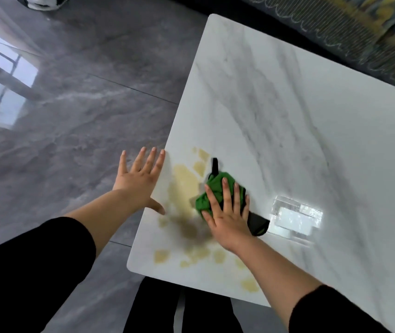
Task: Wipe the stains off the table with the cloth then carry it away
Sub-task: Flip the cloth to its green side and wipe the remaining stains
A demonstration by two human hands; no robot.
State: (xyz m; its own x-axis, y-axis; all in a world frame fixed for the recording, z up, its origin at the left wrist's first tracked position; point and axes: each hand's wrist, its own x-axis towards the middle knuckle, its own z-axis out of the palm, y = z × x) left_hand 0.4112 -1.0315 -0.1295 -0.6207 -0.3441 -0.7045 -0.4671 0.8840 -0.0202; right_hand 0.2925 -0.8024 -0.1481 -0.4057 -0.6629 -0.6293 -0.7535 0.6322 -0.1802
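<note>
Your one cloth [215,188] – green, with black trim showing at two ends – lies bunched on the table [287,104] near its front-left corner, pinned under your right hand [227,212], whose fingers lie straight and spread on top of it, pressing rather than gripping. Just left of the cloth, yellowish stains [184,179] cover that corner: one large patch beside it and a scatter of smaller ones along the front edge, too smeared by blur to count. Your left hand [138,179] is flat and splayed at the table's left edge, holding nothing, thumb over the surface. So, two hands, both in black sleeves, one table – white marble-look with grey veins and a bright window reflection [297,217] right of the cloth. Around it is glossy grey floor [71,116]; patterned upholstery [360,32] runs past the far edge.
</note>
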